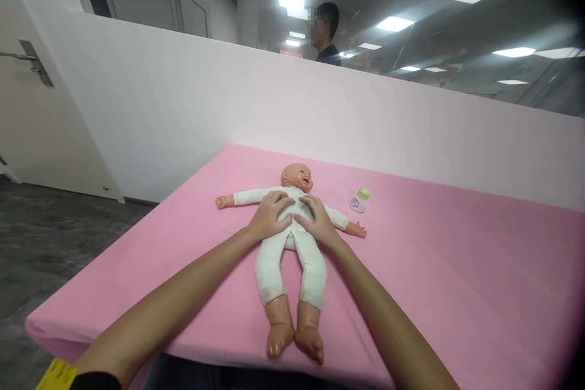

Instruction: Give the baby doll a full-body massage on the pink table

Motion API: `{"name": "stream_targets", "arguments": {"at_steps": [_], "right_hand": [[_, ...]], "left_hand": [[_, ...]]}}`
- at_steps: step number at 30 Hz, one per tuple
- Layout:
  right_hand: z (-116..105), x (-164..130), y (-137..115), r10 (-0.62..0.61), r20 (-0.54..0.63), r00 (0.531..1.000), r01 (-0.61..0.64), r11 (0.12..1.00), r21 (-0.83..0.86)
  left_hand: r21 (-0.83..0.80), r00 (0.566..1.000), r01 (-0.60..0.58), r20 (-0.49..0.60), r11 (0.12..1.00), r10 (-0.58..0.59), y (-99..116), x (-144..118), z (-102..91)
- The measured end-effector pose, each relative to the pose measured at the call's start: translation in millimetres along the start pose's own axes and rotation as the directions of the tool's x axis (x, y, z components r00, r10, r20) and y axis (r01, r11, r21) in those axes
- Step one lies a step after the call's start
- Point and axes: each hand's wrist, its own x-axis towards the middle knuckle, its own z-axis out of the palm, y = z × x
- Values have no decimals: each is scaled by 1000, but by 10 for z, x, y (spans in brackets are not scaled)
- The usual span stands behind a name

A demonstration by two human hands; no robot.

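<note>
The doll's bare feet (295, 338) lie nearest, at the front edge of the pink surface (457, 292), so a pull toward the body could slide them over it. Further on, the left hand (269, 217) and right hand (317, 220) lie flat and spread on the chest of the doll (292, 244), pressing rather than gripping; uneven pressure might twist it sideways. Just beyond the right hand stands a small bottle (359, 200), which a sweeping doll arm could topple.
</note>
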Motion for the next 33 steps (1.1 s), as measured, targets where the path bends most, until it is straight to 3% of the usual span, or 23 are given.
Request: {"name": "stream_targets", "arguments": {"at_steps": [11,17,24,33], "right_hand": [[-20,30,-11,23,51,998,-19,998,-66],[10,27,12,10,26,1000,-8,999,-53],[40,23,148,26,55,998,-22,998,-65],[-17,48,16,4,35,999,-1,996,-94]], "left_hand": [[-78,993,31,120,996,-22,-85,48,0],[-20,993,36,110,999,-34,-54,28,-11],[25,985,9,173,1000,-13,-133,4,39],[-33,993,1,119,999,3,-30,57,-43]]}}
